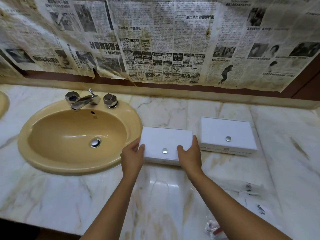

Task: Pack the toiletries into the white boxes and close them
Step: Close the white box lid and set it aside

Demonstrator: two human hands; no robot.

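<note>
Both hands, left hand (132,157) and right hand (189,155), grasp the closed near box (165,144) beside the sink (76,135); another closed box (226,134) sits right.

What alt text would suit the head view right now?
Both hands, left hand and right hand, grip the ends of a closed white rectangular box on a marble counter. A second closed white box sits to its right, a tan oval sink to its left.

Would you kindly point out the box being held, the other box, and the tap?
held white box (162,139), head view, lid top
second white box (223,129), head view, lid top
tap (81,101), head view, spout
</note>
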